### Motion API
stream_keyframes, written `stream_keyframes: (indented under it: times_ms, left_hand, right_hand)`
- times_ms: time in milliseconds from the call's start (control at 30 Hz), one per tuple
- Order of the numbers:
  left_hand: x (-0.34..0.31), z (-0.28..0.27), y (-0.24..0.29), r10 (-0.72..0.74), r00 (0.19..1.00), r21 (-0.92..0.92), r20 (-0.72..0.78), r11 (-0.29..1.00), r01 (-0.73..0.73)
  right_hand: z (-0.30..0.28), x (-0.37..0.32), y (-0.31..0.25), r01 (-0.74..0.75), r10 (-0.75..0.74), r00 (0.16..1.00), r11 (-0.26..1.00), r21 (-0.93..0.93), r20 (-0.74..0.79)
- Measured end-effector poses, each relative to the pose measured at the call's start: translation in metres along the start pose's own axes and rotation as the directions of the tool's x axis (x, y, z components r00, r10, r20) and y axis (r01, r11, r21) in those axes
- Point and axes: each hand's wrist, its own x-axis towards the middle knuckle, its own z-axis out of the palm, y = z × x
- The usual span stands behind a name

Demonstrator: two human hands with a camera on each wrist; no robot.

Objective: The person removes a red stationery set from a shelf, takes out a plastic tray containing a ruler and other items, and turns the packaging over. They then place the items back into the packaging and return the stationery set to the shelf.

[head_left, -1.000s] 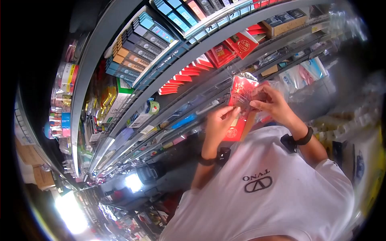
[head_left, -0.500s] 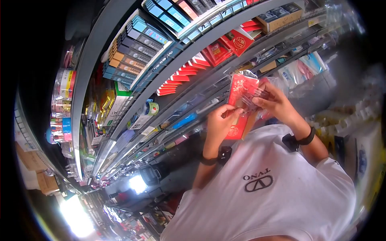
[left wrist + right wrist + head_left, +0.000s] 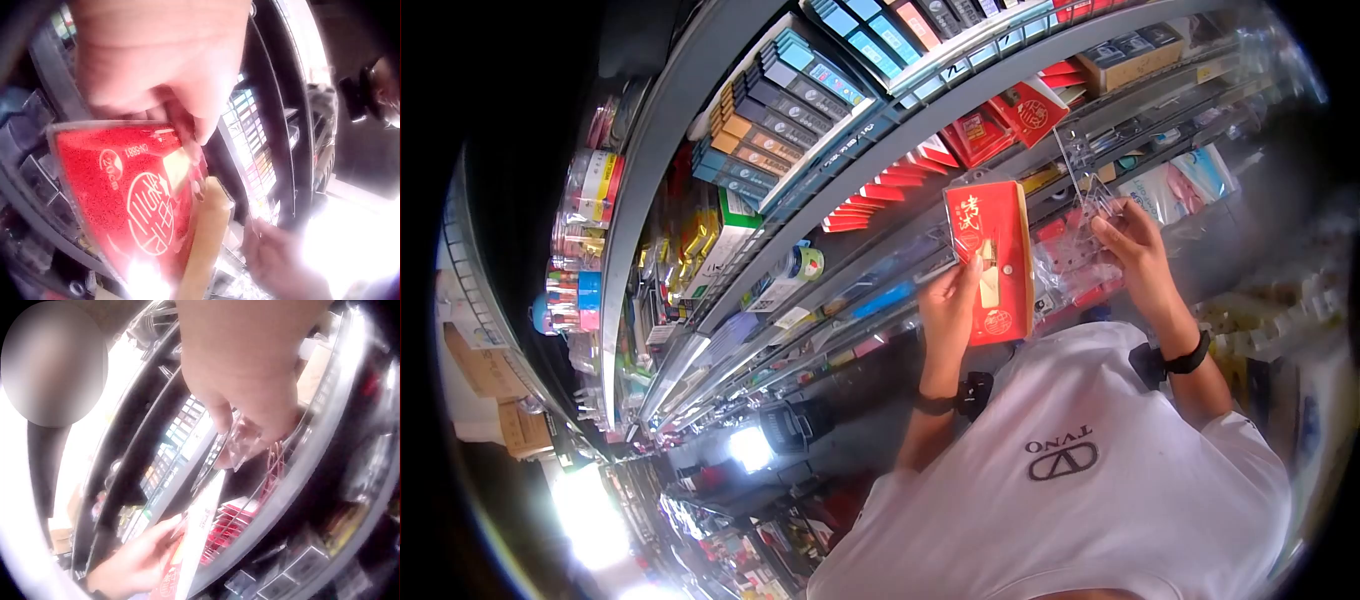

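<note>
My left hand (image 3: 950,315) pinches the left edge of a red packet (image 3: 1014,255) with its thumb on the front. White characters, a pale cut-out strip and a round emblem show on its face. In the left wrist view, "20cm" is printed near one end of the packet (image 3: 115,206), and a tan edge runs along its side. My right hand (image 3: 1138,250), apart from the packet on the right, pinches clear plastic pieces (image 3: 1093,190) between thumb and fingers. The right wrist view shows the clear plastic (image 3: 242,442) under the fingertips, glinting, partly hidden by them.
Wire-edged shelves curve across the front. Blue, grey and orange boxes (image 3: 785,110) stand in a tray above; several red packets (image 3: 880,185) fill the shelf below. Plastic tubs (image 3: 578,240) hang at the left, and a white bag (image 3: 1185,185) lies at the right.
The right hand has drawn away rightward from the packet, carrying the clear plastic that lay over it. The left hand still holds the packet, now turned with its front more fully in view.
</note>
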Motion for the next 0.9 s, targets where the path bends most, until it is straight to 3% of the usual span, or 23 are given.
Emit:
stream_keyframes:
  times_ms: [367,467,567,767,900]
  left_hand:
    - [0.001,-0.001,-0.006,-0.083,0.992,-0.095,0.096,0.991,0.093]
    - [0.001,0.001,-0.012,-0.068,0.986,-0.13,0.151,0.988,0.088]
    - [-0.001,0.002,-0.015,-0.06,0.979,-0.096,0.193,0.992,0.08]
    - [-0.002,0.006,-0.018,0.003,0.972,-0.084,0.237,0.996,0.017]
    - [-0.002,0.007,-0.017,-0.022,0.958,-0.008,0.286,1.0,0.025]
  right_hand:
    - [0.006,0.0,0.004,0.003,0.009,0.993,0.995,-0.103,0.119]
    - [0.02,-0.005,0.0,-0.122,0.107,0.978,0.989,0.079,0.177]
    - [0.021,-0.003,0.002,-0.122,0.103,0.958,0.991,0.056,0.268]
    - [0.015,0.004,0.03,0.011,0.032,0.977,0.98,-0.201,0.21]
    - [0.021,0.0,0.024,-0.014,0.045,0.976,0.989,-0.146,0.211]
